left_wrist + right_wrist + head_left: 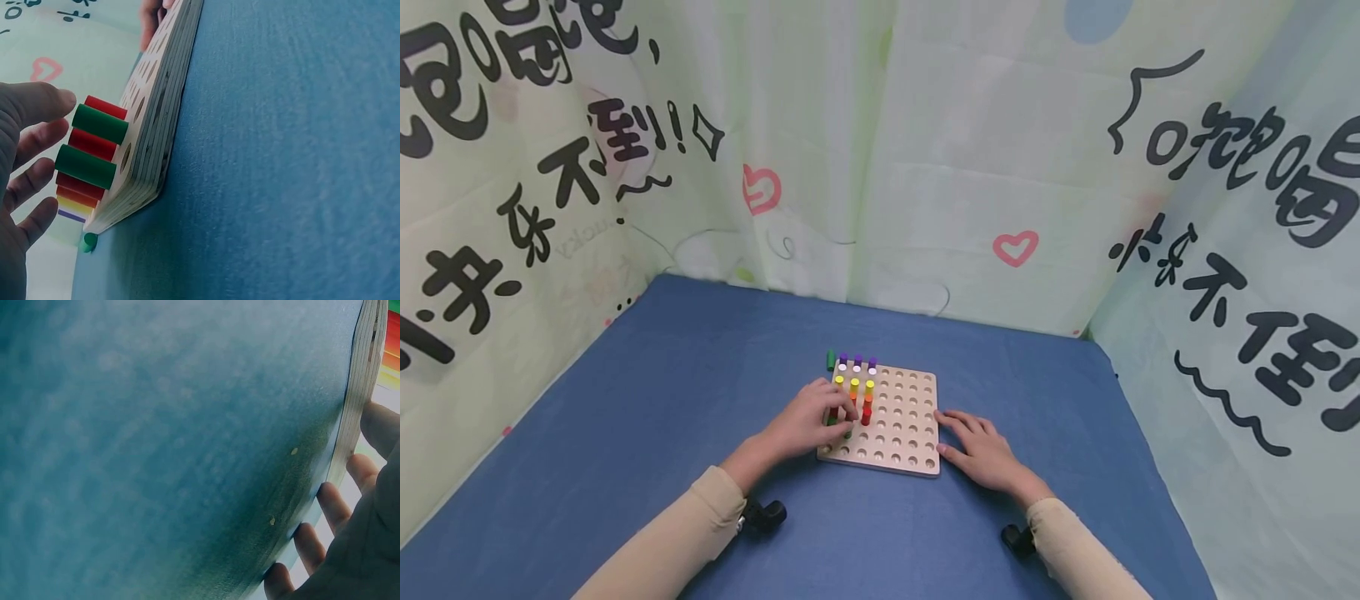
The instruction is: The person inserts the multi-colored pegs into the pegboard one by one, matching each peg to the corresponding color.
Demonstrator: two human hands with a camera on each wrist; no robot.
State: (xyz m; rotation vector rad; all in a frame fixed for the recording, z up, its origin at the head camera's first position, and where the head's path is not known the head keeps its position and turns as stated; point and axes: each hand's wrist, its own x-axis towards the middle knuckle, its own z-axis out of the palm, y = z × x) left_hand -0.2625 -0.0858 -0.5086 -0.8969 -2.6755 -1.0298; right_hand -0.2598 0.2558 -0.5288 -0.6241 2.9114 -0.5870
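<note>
A wooden pegboard (906,433) with rows of round holes lies on the blue cloth. Coloured pegs stand in its left columns: purple (857,361), white, yellow (854,383), orange, red (867,415) and green (100,124). Over the board's left side is my left hand (812,417), hiding some pegs. In the left wrist view its thumb (47,103) is beside a green peg, fingers relaxed and spread, nothing held. My right hand (981,450) rests at the board's right edge with its fingertips, as the right wrist view also shows.
One loose green peg (831,361) is just off the board's far left corner. Blue cloth (700,375) surrounds the board. Printed curtains (940,167) rise at the back and on both sides.
</note>
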